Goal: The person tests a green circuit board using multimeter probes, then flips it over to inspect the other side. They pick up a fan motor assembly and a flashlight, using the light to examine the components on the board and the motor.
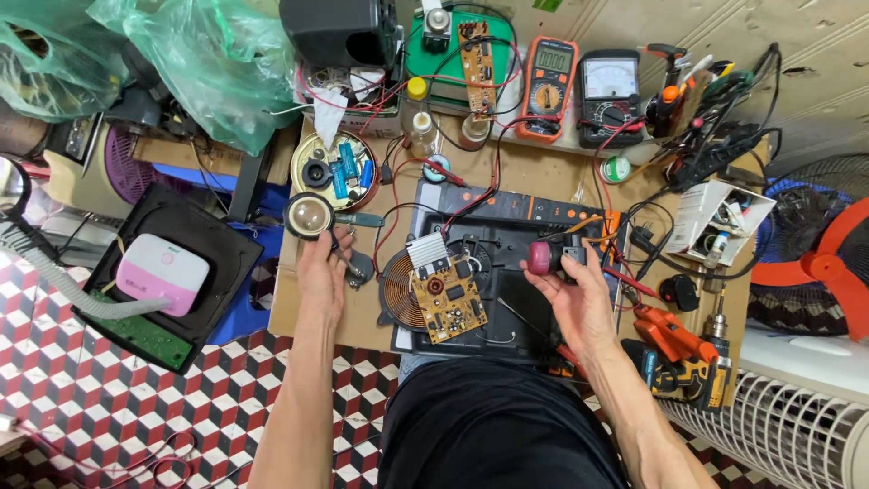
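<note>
Head view looks straight down on a crowded desk [543,177] with an opened induction cooker [507,281] lying in the middle. Its copper coil [398,294] and a yellow circuit board [448,303] sit exposed in the black casing.

The left hand [323,272] rests at the cooker's left edge, its fingers clenched on the handle of a round magnifying glass [309,215], whose lens lies just beyond the fingertips. The right hand [579,294] hovers over the right part of the casing, fingers grasping a small black tool with a pink round end [549,257], held just above the cooker.

Just behind the magnifying glass stands a round metal tin [335,167]; in it lie several blue cylindrical parts and a black ring-shaped piece. To the right, a white cardboard box [720,217] lies open, holding small bits and cables that are too small to tell apart. At the top left, green plastic bags [208,54] bulge, their contents hidden.

At the desk's far edge sit an orange multimeter [549,86] and a black dial meter [609,95], side by side. An orange power drill [679,349] lies near the right wrist. A pink and white device [163,272] rests on a black panel at the left.
</note>
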